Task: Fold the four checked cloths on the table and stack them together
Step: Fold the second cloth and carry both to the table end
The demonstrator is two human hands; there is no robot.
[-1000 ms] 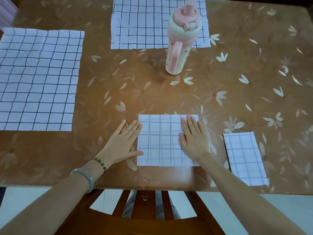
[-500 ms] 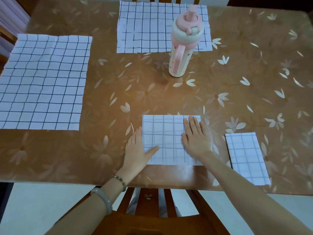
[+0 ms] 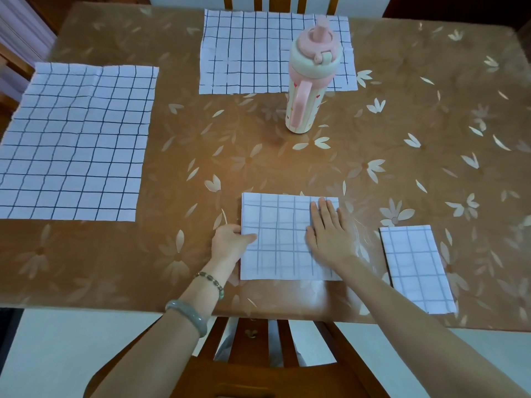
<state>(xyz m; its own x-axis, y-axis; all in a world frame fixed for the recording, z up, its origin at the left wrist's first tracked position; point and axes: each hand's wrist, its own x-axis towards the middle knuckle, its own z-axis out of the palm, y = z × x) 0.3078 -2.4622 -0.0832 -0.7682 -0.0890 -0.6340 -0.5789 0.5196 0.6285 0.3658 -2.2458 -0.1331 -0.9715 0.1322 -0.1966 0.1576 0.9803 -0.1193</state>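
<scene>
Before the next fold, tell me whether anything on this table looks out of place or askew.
Only the pink bottle stands out: it is upright on bare table just in front of the far unfolded cloth, no part of the folding. Nothing looks spilled or torn; the left cloth is merely creased.

The fingers of the left grip (image 3: pixel 230 242) are hidden under the left edge of the middle cloth (image 3: pixel 275 239); only its thumb shows. The right grip (image 3: pixel 330 234) covers part of that cloth's right side. The left cloth (image 3: pixel 71 145) runs off the picture's left edge. The bottle (image 3: pixel 307 81) hides part of the far cloth (image 3: pixel 247 50). Layers of the small folded cloth (image 3: pixel 416 268) cannot be counted.
</scene>
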